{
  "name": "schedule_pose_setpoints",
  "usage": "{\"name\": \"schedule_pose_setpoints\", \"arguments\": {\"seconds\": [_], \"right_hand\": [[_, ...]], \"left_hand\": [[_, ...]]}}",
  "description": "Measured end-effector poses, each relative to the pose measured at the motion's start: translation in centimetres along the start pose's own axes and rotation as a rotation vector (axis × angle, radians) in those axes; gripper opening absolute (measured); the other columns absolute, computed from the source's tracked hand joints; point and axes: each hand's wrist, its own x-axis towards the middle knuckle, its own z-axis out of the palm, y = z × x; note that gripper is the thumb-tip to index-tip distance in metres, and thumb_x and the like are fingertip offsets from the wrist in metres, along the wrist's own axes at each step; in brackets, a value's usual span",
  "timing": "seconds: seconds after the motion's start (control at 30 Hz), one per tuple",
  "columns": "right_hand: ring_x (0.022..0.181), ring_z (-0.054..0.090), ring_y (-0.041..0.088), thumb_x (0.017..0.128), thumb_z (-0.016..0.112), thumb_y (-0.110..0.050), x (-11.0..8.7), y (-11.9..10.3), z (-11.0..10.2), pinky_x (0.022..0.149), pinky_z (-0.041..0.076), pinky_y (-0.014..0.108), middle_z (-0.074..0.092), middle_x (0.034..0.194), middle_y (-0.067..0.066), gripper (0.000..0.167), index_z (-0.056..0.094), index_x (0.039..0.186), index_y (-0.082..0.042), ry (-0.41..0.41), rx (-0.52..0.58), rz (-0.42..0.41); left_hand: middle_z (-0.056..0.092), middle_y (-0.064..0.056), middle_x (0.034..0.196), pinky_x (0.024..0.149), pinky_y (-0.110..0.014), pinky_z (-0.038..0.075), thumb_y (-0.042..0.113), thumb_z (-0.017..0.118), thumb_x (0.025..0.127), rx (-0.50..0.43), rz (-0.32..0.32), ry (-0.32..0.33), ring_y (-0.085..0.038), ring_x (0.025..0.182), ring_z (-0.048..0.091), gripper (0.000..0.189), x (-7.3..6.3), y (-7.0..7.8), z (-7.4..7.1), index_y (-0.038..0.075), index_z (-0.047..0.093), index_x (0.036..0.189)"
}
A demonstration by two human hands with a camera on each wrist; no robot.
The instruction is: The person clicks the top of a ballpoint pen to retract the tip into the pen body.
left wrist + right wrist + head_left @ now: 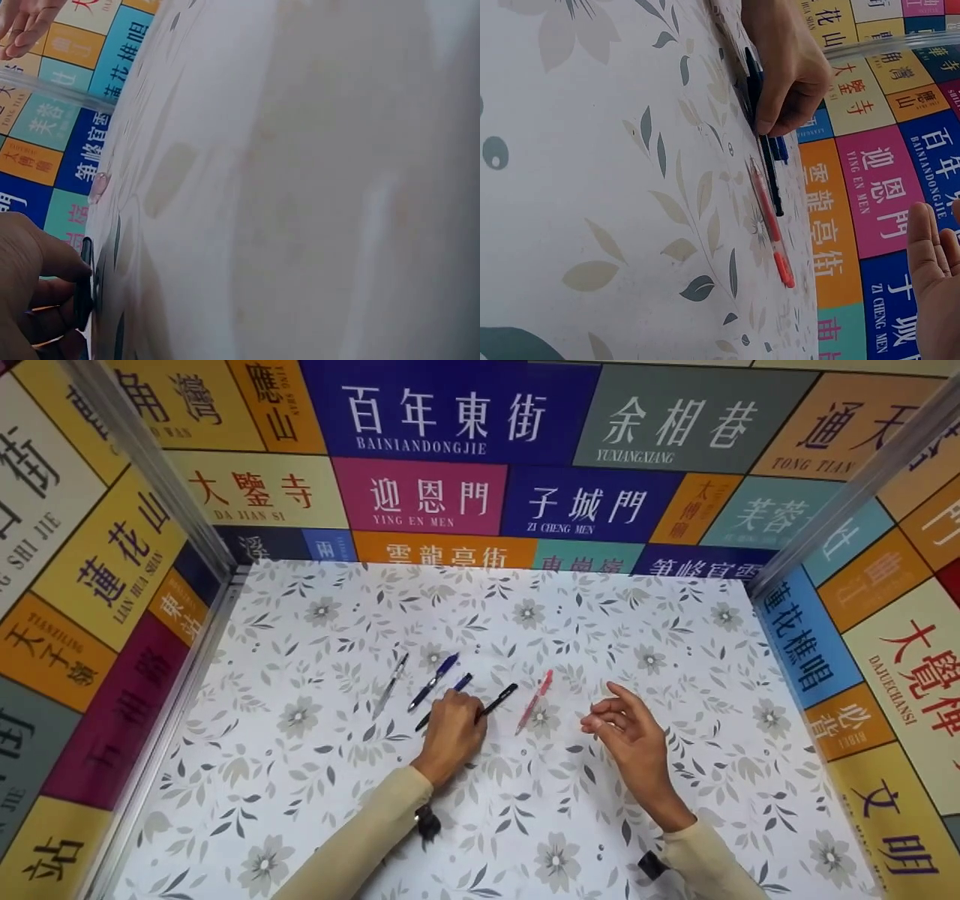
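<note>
My left hand (450, 735) is down on the table and pinches a black pen (501, 700) between thumb and fingers. In the left wrist view that hand (37, 277) shows the thumb against a dark pen (83, 292). Another dark pen with a blue end (463, 682) lies partly hidden behind the left hand. To its left are a blue pen (435, 681) and a clear pen (391, 685). A pink pen (535, 701) lies right of the black one. My right hand (634, 742) hovers beside the pink pen, fingers loosely bent, holding nothing.
The table (360, 810) wears a white cover with grey flowers and leaves. Colourful sign-covered panels (420, 495) stand behind it and along both sides, with clear edge posts (172, 510) at the corners.
</note>
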Motion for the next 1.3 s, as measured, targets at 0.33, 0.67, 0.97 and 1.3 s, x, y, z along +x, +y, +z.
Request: {"name": "schedule_pose_setpoints", "arguments": {"seconds": [0.33, 0.67, 0.97, 1.3], "right_hand": [[0.103, 0.075, 0.028, 0.099, 0.064, 0.021, 0.0, 0.0, -0.2, 0.09, 0.065, 0.037, 0.056, 0.117, 0.039, 0.06, 0.048, 0.157, 0.012, -0.012, -0.01, -0.036], [0.104, 0.075, 0.026, 0.1, 0.065, 0.02, -0.2, 0.3, -0.6, 0.09, 0.064, 0.037, 0.055, 0.117, 0.04, 0.058, 0.05, 0.155, 0.011, 0.001, -0.033, -0.016], [0.102, 0.075, 0.027, 0.1, 0.068, 0.017, -0.4, 1.2, -1.4, 0.088, 0.064, 0.034, 0.058, 0.118, 0.039, 0.055, 0.054, 0.153, 0.01, 0.033, -0.101, 0.005], [0.103, 0.076, 0.023, 0.101, 0.069, 0.014, -0.5, 2.6, -2.9, 0.089, 0.064, 0.032, 0.059, 0.118, 0.039, 0.052, 0.058, 0.15, 0.008, 0.052, -0.146, 0.043]], "left_hand": [[0.076, -0.01, 0.09, 0.073, -0.051, 0.053, 0.016, 0.084, 0.088, 0.004, 0.023, 0.022, -0.033, 0.089, 0.067, 0.014, 0.3, 1.1, 0.0, 0.005, 0.079, 0.094], [0.076, -0.008, 0.092, 0.076, -0.048, 0.051, 0.013, 0.087, 0.086, -0.068, 0.08, 0.058, -0.03, 0.094, 0.067, 0.015, 0.7, 2.4, 0.3, 0.006, 0.08, 0.096], [0.077, -0.005, 0.094, 0.075, -0.042, 0.05, 0.02, 0.086, 0.09, -0.071, 0.085, -0.016, -0.026, 0.093, 0.067, 0.016, 0.9, 3.3, 0.4, 0.009, 0.081, 0.1], [0.079, -0.007, 0.098, 0.076, -0.045, 0.051, 0.025, 0.086, 0.095, -0.089, 0.077, -0.052, -0.028, 0.094, 0.068, 0.019, 1.3, 3.8, 1.1, 0.008, 0.082, 0.102]]}}
